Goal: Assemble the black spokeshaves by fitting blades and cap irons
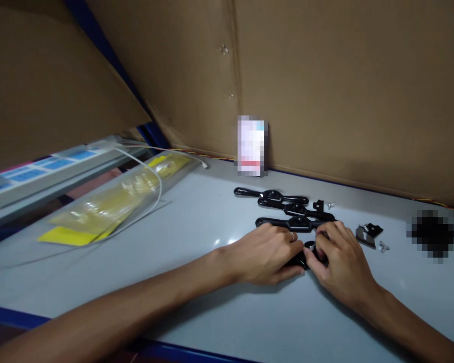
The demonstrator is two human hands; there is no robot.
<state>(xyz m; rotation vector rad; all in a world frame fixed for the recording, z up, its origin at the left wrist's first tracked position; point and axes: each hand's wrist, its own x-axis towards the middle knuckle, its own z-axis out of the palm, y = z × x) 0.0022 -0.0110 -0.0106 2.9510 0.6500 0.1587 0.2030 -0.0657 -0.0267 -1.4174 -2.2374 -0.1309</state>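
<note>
The left hand (270, 252), a ring on one finger, is closed around one end of a black metal spokeshave (298, 260), pinning it low over the table in front of the person. The right hand (342, 262) has its thumb and curled fingers closed on the same tool near its middle; whether they also pinch a small part cannot be told. Beneath is a glossy pale grey tabletop (196, 212) with a blue front edge (166, 349), backed by a brown cardboard wall (344, 91), with a blue post (102, 50) slanting at the left. Just beyond the hands lie three loose spokeshaves (295, 208), roughly parallel, the nearest partly covered by the fingers. Near their right ends are a notched dark blade (318, 205) and a silvery wing screw (329, 205); to the right of the right hand, overlapping blades (374, 230) lie near another wing screw (384, 246). A pixelated upright panel (251, 146) leans on the cardboard, and a blurred dark object (433, 233) sits far right. At left, a white cable (160, 184) crosses a clear plastic bag holding yellow sheets (64, 235).
</note>
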